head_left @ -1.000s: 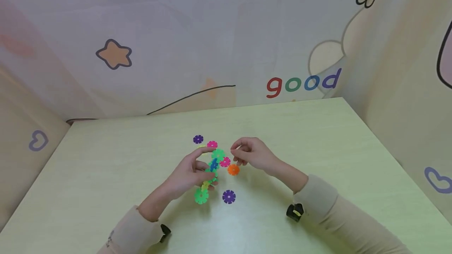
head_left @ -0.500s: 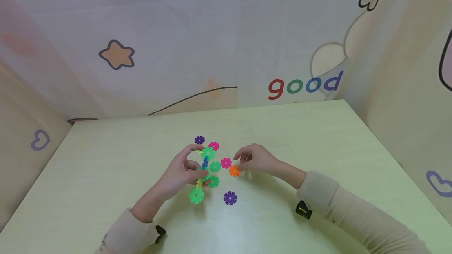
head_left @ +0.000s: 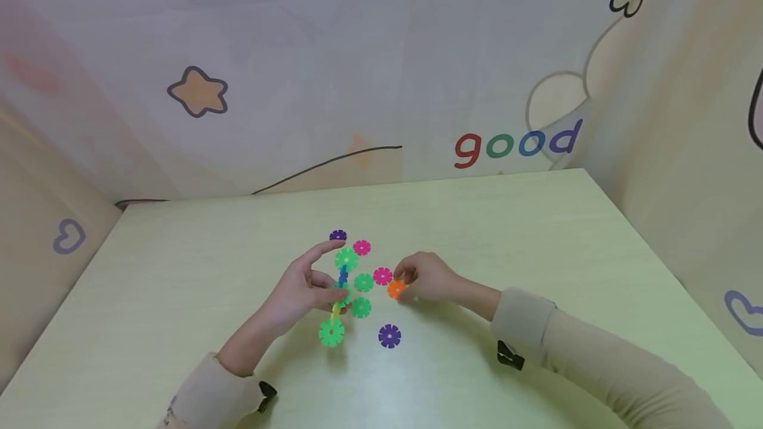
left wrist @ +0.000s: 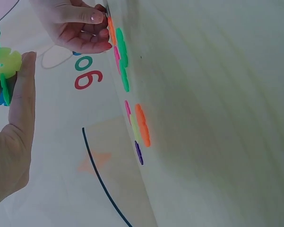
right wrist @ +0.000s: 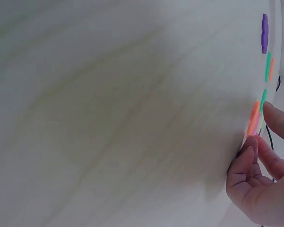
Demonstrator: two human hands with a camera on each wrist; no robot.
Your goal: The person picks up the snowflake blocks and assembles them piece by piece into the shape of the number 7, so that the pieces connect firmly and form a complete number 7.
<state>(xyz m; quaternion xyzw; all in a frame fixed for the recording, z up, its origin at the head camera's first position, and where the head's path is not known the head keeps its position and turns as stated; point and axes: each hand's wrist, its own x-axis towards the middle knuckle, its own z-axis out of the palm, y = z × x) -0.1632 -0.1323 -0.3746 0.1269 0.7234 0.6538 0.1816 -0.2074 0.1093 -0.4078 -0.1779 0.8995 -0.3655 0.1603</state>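
Observation:
A joined string of snowflake discs (head_left: 332,333), green, yellow and blue, is held above the table by my left hand (head_left: 298,293). Thumb and fingers pinch it near a middle green disc, while the index finger stretches toward its top. My right hand (head_left: 432,277) is down at the table, thumb and index finger on either side of an orange snowflake disc (head_left: 396,290), gripping its edge. Beside it lies a pink disc (head_left: 383,276). Two loose green discs (head_left: 361,308) lie between the hands. In the right wrist view the orange disc (right wrist: 253,118) is partly hidden by fingers.
A purple disc (head_left: 390,336) lies nearer me; another purple disc (head_left: 338,236) and a pink disc (head_left: 361,247) lie farther back. A second orange disc (left wrist: 142,125) and a yellow disc (left wrist: 133,126) show in the left wrist view. Printed cloth (head_left: 310,85) backs the table (head_left: 507,217).
My left hand has moved left with the joined discs, uncovering the loose green ones. My right hand has come down onto the orange disc and taken hold of its edge.

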